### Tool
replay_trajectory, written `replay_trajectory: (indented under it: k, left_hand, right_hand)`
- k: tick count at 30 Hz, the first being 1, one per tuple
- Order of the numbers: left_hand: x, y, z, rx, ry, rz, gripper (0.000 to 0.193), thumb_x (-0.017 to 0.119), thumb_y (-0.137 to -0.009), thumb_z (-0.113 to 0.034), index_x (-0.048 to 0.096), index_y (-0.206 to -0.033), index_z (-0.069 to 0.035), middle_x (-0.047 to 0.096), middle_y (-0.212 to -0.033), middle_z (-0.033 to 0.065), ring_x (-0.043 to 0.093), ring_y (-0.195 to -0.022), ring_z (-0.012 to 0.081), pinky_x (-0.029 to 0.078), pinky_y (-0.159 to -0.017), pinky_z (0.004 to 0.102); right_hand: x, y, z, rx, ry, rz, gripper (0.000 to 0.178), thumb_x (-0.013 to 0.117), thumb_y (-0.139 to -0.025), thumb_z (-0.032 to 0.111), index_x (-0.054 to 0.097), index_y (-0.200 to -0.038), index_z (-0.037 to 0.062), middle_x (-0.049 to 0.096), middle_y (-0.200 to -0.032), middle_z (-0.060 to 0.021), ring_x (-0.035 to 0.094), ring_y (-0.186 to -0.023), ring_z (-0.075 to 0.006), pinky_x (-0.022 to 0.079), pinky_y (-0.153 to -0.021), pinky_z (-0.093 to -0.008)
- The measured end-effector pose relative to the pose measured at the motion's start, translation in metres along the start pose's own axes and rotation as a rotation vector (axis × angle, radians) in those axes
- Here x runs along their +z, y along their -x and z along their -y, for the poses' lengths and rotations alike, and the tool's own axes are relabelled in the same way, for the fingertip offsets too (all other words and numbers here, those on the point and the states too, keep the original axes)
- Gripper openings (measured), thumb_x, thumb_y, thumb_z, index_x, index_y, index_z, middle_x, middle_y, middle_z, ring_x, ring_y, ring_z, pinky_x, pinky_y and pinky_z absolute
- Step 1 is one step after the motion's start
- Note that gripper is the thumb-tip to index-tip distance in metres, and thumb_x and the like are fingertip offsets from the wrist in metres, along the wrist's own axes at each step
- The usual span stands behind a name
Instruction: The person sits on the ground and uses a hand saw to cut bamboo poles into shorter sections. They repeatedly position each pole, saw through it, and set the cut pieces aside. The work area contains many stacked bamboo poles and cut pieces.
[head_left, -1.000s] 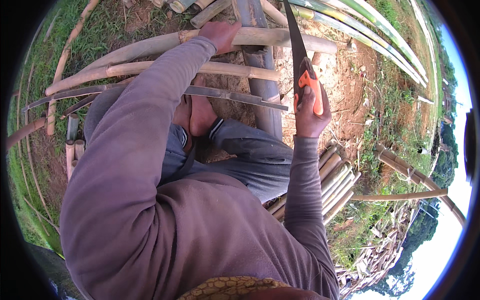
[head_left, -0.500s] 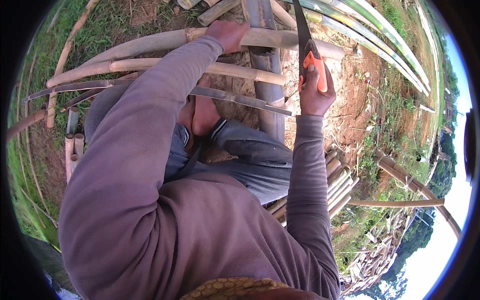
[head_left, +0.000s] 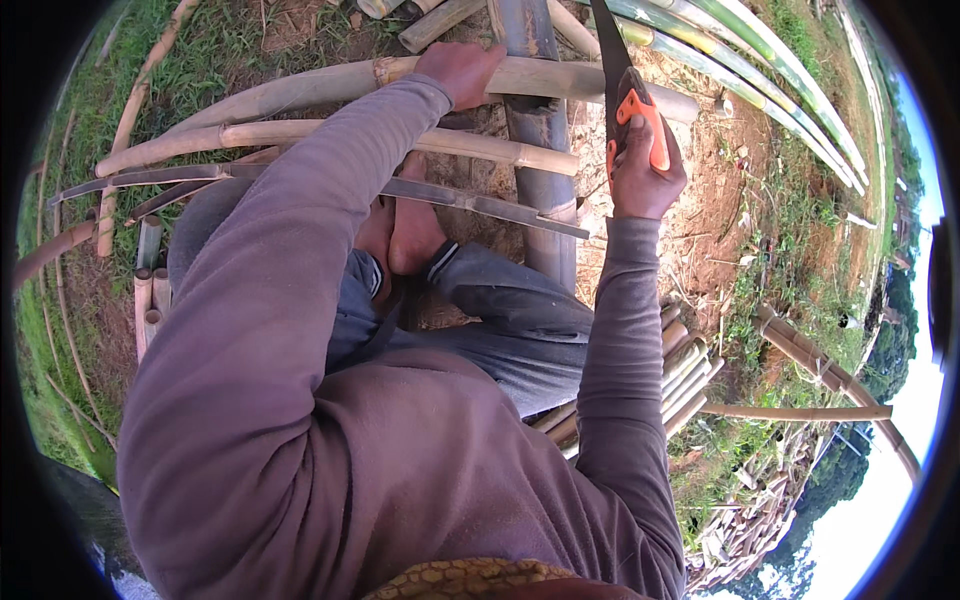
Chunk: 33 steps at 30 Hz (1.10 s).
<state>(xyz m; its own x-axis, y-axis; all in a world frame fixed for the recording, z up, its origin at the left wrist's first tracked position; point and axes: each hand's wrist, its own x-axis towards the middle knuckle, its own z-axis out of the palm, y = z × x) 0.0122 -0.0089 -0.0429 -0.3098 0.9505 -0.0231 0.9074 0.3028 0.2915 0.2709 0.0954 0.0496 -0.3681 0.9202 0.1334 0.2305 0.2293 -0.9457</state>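
My right hand (head_left: pixel 648 180) is closed around the orange handle of a hand saw (head_left: pixel 613 55). Its dark blade points away from me and crosses the thick bamboo pole (head_left: pixel 560 78) near that pole's right end. My left hand (head_left: pixel 462 72) grips the same pole from above, left of the blade. The pole rests across a dark, thick bamboo log (head_left: pixel 545 190) that runs away from me. Closer to me, a thinner bamboo pole (head_left: pixel 480 146) and a split bamboo strip (head_left: pixel 490 206) also lie over the log. Whether the teeth have entered the pole is hard to see.
Long green bamboo poles (head_left: pixel 760 90) lie at the far right. Cut bamboo pieces (head_left: pixel 685 375) are stacked beside my right forearm, and short pieces (head_left: pixel 150 290) stand at the left. My bare feet (head_left: pixel 410 235) are near the split strip. A bamboo frame (head_left: pixel 840 375) stands at the right.
The saw and my right hand have shifted slightly right and toward me. My left hand keeps its hold on the thick pole. The whole view has drifted a little.
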Motion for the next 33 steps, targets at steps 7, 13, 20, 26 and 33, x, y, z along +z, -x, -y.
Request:
replay_trajectory:
  k: [7,13,20,26,33]
  left_hand:
    - [0.0,0.0,0.014,-0.039,-0.007,-0.001,0.055,0.084,-0.087,-0.045,0.061,-0.125,-0.012,0.076,-0.099,0.0159,0.075,-0.096,0.0393,0.059,-0.08,0.0526]
    - [0.005,-0.004,0.009,-0.024,-0.003,0.013,0.052,0.084,-0.087,-0.044,0.061,-0.121,-0.012,0.076,-0.101,0.0155,0.075,-0.095,0.0392,0.059,-0.079,0.052]
    - [-0.005,-0.001,0.003,0.015,0.007,-0.016,0.052,0.086,-0.086,-0.04,0.061,-0.122,-0.012,0.077,-0.101,0.0157,0.077,-0.097,0.0377,0.061,-0.081,0.0529]
    - [0.005,-0.001,0.014,-0.027,0.008,-0.014,0.047,0.084,-0.086,-0.038,0.062,-0.119,-0.013,0.076,-0.099,0.0149,0.075,-0.089,0.0399,0.059,-0.076,0.0526]
    - [0.002,-0.006,0.003,0.033,0.017,-0.024,0.048,0.084,-0.086,-0.038,0.062,-0.119,-0.012,0.075,-0.097,0.0138,0.076,-0.089,0.0398,0.059,-0.076,0.0527]
  right_hand:
    - [-0.087,0.158,0.026,0.151,-0.084,-0.009,0.052,0.066,-0.108,0.024,0.057,-0.146,-0.0107,0.072,-0.128,-0.0174,0.07,-0.11,-0.0215,0.061,-0.087,-0.0306]
    - [-0.064,0.129,0.007,0.109,-0.12,-0.025,0.049,0.064,-0.109,0.02,0.056,-0.146,-0.0113,0.073,-0.123,-0.0182,0.072,-0.103,-0.0202,0.061,-0.082,-0.028]
    - [-0.01,0.025,-0.004,-0.087,0.005,-0.004,0.033,0.07,-0.106,0.013,0.068,-0.135,-0.0034,0.07,-0.092,-0.0044,0.06,-0.07,-0.0063,0.059,-0.065,-0.0253]
    - [-0.109,0.201,0.034,0.09,0.011,-0.05,0.067,0.066,-0.107,0.04,0.054,-0.148,-0.0123,0.071,-0.131,-0.0198,0.071,-0.115,-0.026,0.062,-0.091,-0.0338]
    - [-0.013,0.024,-0.003,0.016,-0.05,0.0,0.036,0.068,-0.108,0.019,0.068,-0.134,-0.0049,0.07,-0.093,-0.0049,0.063,-0.075,-0.0091,0.06,-0.07,-0.0274]
